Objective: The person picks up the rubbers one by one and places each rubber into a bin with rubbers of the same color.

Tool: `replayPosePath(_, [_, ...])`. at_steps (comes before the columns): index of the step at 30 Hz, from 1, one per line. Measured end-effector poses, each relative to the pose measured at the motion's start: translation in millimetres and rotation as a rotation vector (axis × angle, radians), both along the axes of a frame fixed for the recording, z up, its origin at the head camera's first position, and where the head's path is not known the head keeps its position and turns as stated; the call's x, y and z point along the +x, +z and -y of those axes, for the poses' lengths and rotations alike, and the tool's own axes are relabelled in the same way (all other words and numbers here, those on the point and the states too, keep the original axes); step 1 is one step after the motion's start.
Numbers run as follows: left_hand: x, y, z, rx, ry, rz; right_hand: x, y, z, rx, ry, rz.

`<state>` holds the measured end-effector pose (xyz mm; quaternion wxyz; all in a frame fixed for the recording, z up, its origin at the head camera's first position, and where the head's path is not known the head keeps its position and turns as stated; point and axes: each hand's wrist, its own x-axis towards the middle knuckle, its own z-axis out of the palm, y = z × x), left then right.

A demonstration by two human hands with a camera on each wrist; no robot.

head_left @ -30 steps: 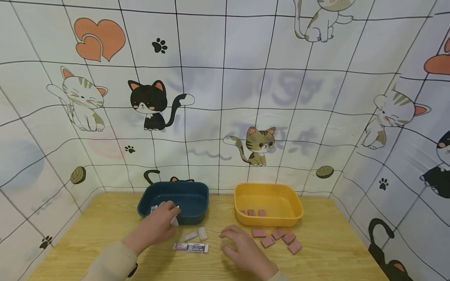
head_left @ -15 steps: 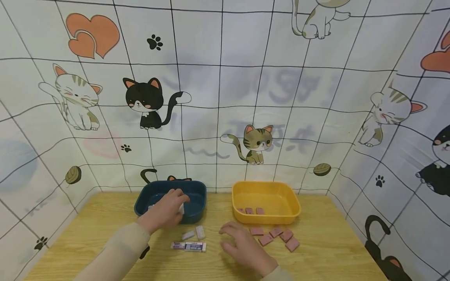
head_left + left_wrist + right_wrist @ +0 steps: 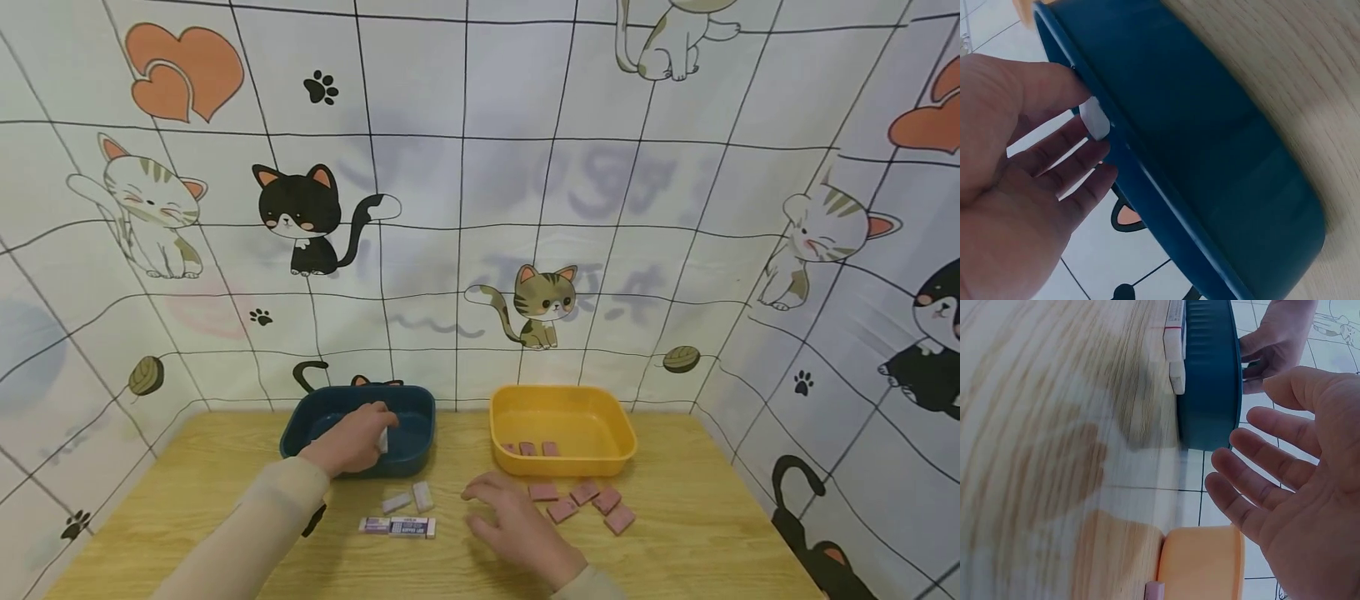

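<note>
I record the left hand pinching one small white rectangular block over the dark-blue plastic tray. The block is plain, its visible part steeply upright; full length hidden. Right of that hand lie two loose white blocks. The right hand has relaxed, spread fingers; to its right, five flat pink rectangular blocks.

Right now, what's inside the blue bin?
The left hand pinches a white block at the opening of the blue bin. That hand and the front wall hide much of the inside, so I can't tell what lies there.
</note>
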<state>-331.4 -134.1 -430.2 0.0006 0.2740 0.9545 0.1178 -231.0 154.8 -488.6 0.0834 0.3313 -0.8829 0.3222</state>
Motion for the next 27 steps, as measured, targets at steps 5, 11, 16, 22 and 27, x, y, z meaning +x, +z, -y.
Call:
replayPosePath(5, [-13.6, -9.3, 1.2, -0.023, -0.003, 0.035, 0.2, -0.7, 4, 0.004, 0.010, -0.012])
replayPosePath(11, [-26.0, -21.0, 5.1, -0.009, 0.036, 0.096, 0.2, -1.6, 8, 0.011, 0.014, -0.028])
replayPosePath(16, [-34.3, -26.1, 6.3, -0.027, 0.044, 0.159, 0.1, -2.7, 7, 0.016, 0.008, -0.030])
replayPosePath(22, [-42.6, -32.6, 6.7, -0.022, 0.014, 0.185, -1.2, -5.0, 6, 0.012, 0.009, -0.043])
replayPosePath(27, [-47.5, -35.5, 5.6, -0.032, -0.025, 0.172, -1.3, -5.1, 5, 0.003, 0.012, -0.041])
